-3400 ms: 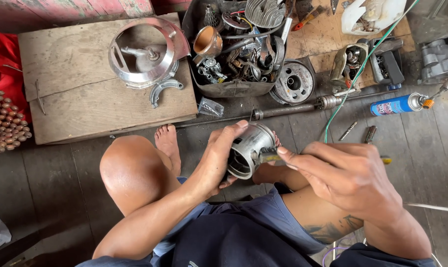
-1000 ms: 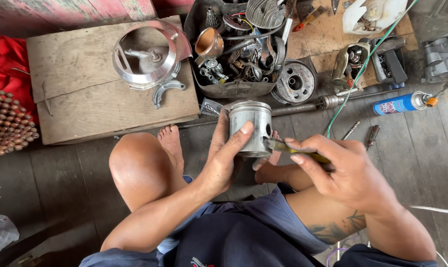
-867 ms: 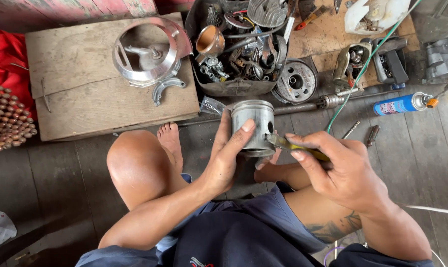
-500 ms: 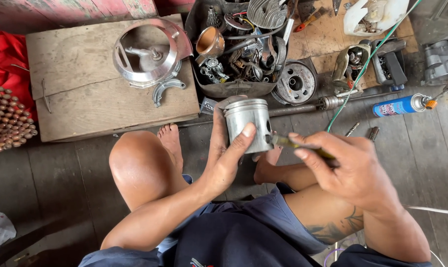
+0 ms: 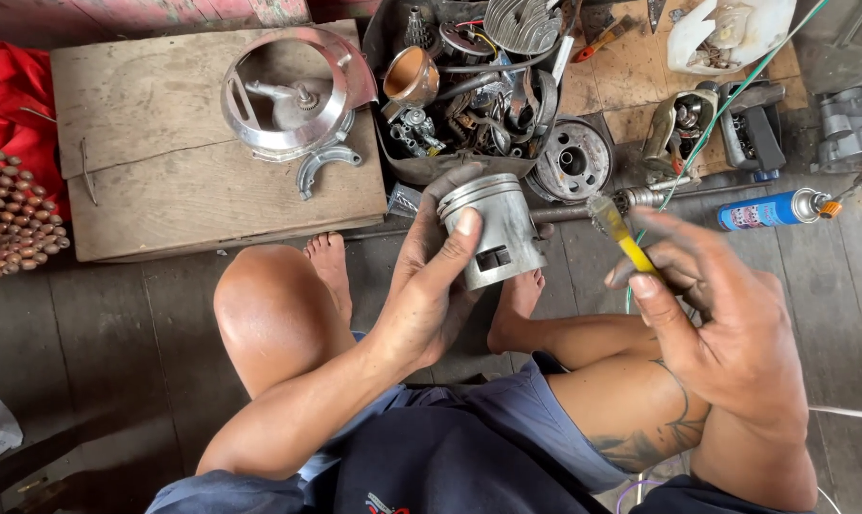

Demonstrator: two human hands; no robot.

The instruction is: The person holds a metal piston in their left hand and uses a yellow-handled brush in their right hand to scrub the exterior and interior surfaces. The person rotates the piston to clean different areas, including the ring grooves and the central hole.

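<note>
Left hand (image 5: 431, 286) grips metal piston (image 5: 493, 233), thumb across its skirt, crown tilted up-left, above bare feet. Right hand (image 5: 716, 314) clenches yellow-handled brush (image 5: 617, 228), bristle end apart from piston. Beyond: tub of engine parts (image 5: 469, 86), wooden board (image 5: 165, 143), blue spray can (image 5: 769, 207) on floor.

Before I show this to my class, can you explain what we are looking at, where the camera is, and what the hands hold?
The camera sits on a person's head, looking down at bare knees and two hands above a dark plank floor. The left hand grips a grey metal piston, a ribbed cylinder. The right hand holds a small yellow-handled brush, apart from the piston. Beyond lie a worn wooden board bearing a shiny round metal housing, a dark tub of mixed engine parts and a blue spray can.
</note>
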